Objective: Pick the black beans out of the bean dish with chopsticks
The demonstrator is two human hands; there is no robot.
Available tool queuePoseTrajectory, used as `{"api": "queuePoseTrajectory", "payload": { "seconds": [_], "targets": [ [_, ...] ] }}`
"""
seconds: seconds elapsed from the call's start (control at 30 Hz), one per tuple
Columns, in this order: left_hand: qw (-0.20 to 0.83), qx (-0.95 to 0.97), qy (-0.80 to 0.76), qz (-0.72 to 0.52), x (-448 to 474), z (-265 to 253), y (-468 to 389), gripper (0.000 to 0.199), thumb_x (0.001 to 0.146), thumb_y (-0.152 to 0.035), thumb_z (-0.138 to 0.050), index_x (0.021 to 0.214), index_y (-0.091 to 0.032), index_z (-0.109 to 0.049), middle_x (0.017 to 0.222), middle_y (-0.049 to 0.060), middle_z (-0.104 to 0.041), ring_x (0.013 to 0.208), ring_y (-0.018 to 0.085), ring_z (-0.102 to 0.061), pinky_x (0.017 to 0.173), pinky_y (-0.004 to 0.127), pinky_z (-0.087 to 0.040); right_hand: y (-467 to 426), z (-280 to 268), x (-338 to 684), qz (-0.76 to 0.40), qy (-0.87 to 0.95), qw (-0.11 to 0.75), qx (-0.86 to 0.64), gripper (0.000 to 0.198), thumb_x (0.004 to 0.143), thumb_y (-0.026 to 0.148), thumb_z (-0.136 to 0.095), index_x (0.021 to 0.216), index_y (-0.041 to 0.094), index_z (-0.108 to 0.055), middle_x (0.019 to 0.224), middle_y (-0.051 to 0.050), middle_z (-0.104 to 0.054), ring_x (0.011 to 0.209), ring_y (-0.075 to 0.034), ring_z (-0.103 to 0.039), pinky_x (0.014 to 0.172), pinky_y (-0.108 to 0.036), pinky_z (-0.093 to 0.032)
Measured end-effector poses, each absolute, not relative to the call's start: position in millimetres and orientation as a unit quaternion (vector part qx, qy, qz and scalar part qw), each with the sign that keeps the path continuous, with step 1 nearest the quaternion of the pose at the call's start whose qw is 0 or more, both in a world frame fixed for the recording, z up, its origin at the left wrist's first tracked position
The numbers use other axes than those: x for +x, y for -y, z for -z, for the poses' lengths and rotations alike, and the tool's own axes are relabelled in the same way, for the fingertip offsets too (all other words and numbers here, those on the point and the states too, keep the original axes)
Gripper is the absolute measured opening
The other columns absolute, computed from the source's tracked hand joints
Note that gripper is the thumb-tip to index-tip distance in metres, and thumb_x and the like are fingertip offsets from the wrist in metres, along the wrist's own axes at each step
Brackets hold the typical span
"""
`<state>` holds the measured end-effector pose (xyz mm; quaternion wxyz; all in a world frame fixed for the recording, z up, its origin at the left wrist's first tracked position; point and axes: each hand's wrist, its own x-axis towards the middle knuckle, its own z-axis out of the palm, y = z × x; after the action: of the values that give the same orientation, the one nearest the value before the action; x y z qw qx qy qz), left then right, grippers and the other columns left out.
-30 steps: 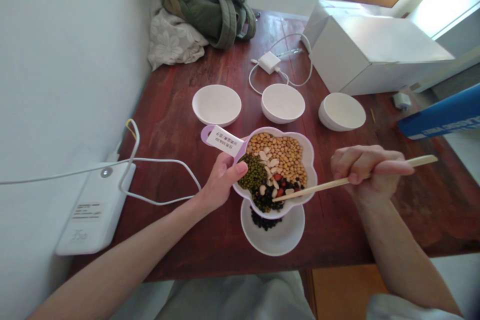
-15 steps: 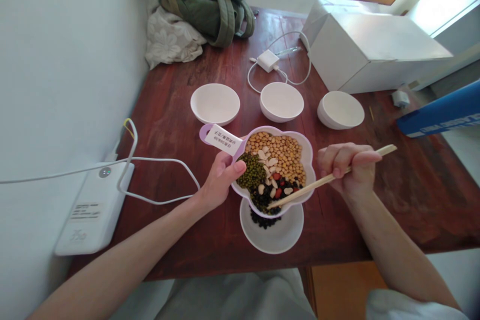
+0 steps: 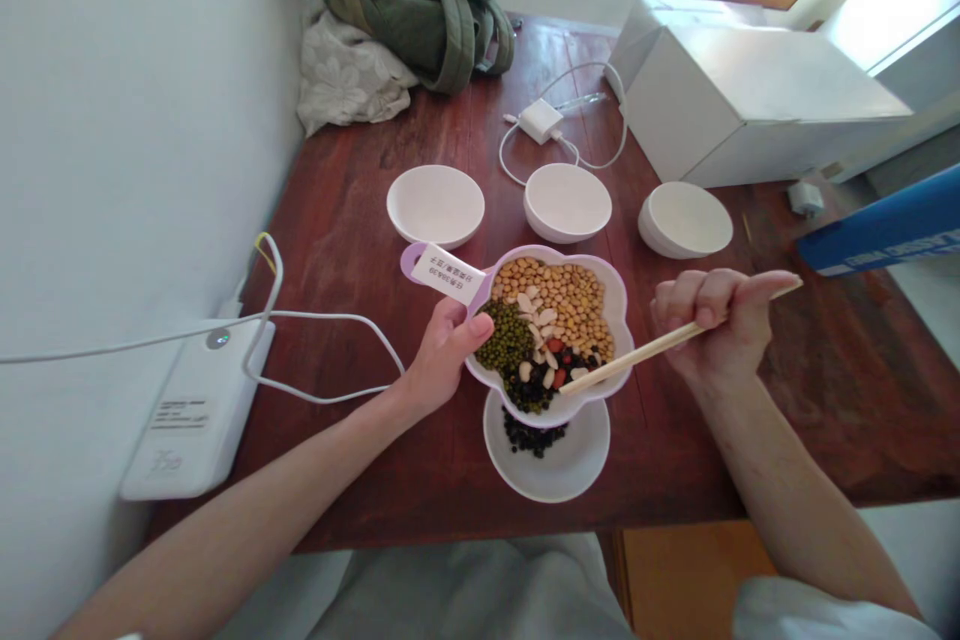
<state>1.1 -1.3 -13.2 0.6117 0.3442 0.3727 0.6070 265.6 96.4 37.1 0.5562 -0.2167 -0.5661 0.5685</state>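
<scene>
My left hand (image 3: 442,355) grips the lilac-rimmed, flower-shaped tray (image 3: 619,320) at its left edge, thumb over the rim by the labelled handle (image 3: 450,272). In the tray lie yellow beans (image 3: 574,295), green mung beans (image 3: 504,345), black beans (image 3: 536,390), pale flat seeds or nuts and a few red pieces. Wooden chopsticks (image 3: 637,355) are held in my right hand (image 3: 716,320), thumb extended along them; their tips rest among the black beans near the tray's front rim. Partly under the tray stands a white bowl (image 3: 589,470) with black beans (image 3: 531,435) in it.
Three white bowls stand in a row behind the tray: left (image 3: 436,205), middle (image 3: 568,202), right (image 3: 686,220). Further back are a charger (image 3: 540,120) with cable, a green bag (image 3: 420,0) and a white box (image 3: 780,80). A white power bank (image 3: 187,420) leans at left.
The chopstick tips have shifted up and right across the black beans, baring some tray floor by the front rim. My right hand has moved slightly right, its thumb straighter. My left hand keeps its hold.
</scene>
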Motion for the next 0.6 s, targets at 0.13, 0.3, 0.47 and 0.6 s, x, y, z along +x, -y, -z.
{"api": "queuePoseTrajectory", "payload": {
  "seconds": [0.13,0.3,0.47,0.6],
  "targets": [
    [0.600,0.344,-0.374,-0.618,-0.5,16.1,1.3,0.066,0.087,-0.072,-0.084,0.122,-0.017,-0.084,0.120,0.016,-0.086,0.123,0.042,-0.079,0.108,0.054,-0.063,-98.7,-38.6,266.7,-0.594,0.542,0.556,-0.212,0.071,0.108,0.069,-0.064,0.055,0.023,-0.059,0.048,0.000,-0.048,0.039,-0.012,-0.042,0.036,-0.029,-0.026],
    [0.591,0.360,-0.369,-0.620,-2.7,18.8,0.1,0.063,0.091,-0.071,-0.080,0.125,-0.017,-0.084,0.121,0.015,-0.086,0.123,0.042,-0.078,0.107,0.052,-0.064,-99.7,-37.0,266.4,-0.599,0.513,0.565,-0.245,0.072,0.105,0.074,-0.064,0.056,0.022,-0.055,0.049,0.001,-0.046,0.037,-0.011,-0.036,0.033,-0.028,-0.024],
    [0.597,0.351,-0.364,-0.623,-1.1,14.7,-0.5,0.063,0.090,-0.071,-0.081,0.123,-0.017,-0.084,0.122,0.015,-0.085,0.123,0.042,-0.079,0.106,0.052,-0.064,-97.6,-33.9,264.0,-0.588,0.526,0.569,-0.234,0.068,0.108,0.066,-0.067,0.057,0.023,-0.060,0.050,0.000,-0.049,0.039,-0.011,-0.039,0.036,-0.028,-0.025],
    [0.604,0.319,-0.371,-0.629,1.5,8.8,0.2,0.064,0.084,-0.072,-0.085,0.119,-0.018,-0.084,0.117,0.014,-0.086,0.119,0.042,-0.080,0.102,0.052,-0.066,-97.9,-32.5,263.0,-0.589,0.518,0.575,-0.233,0.067,0.108,0.067,-0.066,0.058,0.023,-0.062,0.051,0.001,-0.047,0.039,-0.011,-0.037,0.036,-0.029,-0.025]
  ]
}}
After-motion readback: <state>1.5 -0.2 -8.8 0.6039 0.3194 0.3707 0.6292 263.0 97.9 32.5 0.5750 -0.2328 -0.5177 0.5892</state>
